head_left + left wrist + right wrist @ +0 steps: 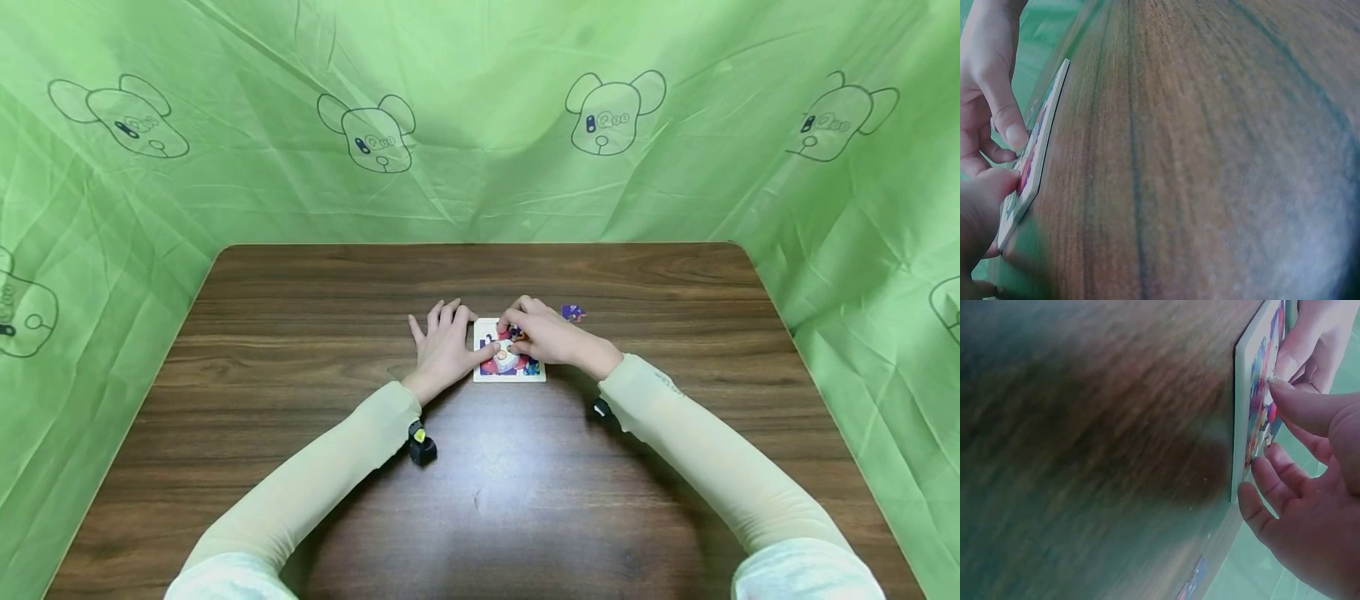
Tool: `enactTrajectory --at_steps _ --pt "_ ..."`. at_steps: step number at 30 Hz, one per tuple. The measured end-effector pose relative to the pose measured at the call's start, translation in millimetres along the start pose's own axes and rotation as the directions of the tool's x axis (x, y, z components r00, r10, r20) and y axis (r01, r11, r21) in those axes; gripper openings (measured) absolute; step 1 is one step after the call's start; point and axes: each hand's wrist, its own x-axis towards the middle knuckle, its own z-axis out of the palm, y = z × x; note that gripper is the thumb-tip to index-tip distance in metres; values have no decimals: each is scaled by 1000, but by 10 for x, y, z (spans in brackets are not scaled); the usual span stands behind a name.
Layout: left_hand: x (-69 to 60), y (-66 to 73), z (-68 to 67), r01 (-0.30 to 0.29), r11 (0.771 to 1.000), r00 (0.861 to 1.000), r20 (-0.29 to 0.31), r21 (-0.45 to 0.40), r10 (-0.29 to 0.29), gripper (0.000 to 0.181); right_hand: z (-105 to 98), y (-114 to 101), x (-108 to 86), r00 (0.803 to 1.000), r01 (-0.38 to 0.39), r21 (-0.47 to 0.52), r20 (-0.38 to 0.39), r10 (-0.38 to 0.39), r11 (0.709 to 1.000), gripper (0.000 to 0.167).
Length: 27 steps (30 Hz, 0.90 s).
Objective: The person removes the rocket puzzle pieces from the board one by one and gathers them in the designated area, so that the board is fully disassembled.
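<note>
A small white-framed jigsaw board (510, 379) with a colourful picture lies flat on the table between the hands. My left hand (444, 343) has its thumb pressed on the picture near the middle, its fingers spread over the board's left edge and the tabletop. From the right, my right hand (551, 332) bends over the board, thumb and fingertips around a dark, multicoloured piece (517, 332) at the picture's upper right. In the right wrist view, the right hand (1322, 512) partly covers this piece and the board (1240, 419); the left thumb touches the picture beyond.
A loose purple piece (572, 312) lies right of the board, behind the right wrist; it shows also at the bottom of the right wrist view (1192, 579). Around the brown wooden table (300, 292) hang green curtains (480, 183) with bear-head drawings.
</note>
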Motion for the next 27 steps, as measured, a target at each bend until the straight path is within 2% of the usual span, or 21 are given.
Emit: enactTrajectory --at_steps 6,27 --pt "5 8 -7 -1 1000 1000 9 11 1 67 19 39 12 1000 23 -11 -12 -23 1000 24" --pt "-20 21 -12 -8 1000 1000 -1 17 8 66 -33 74 17 1000 3 0 18 -3 1000 23"
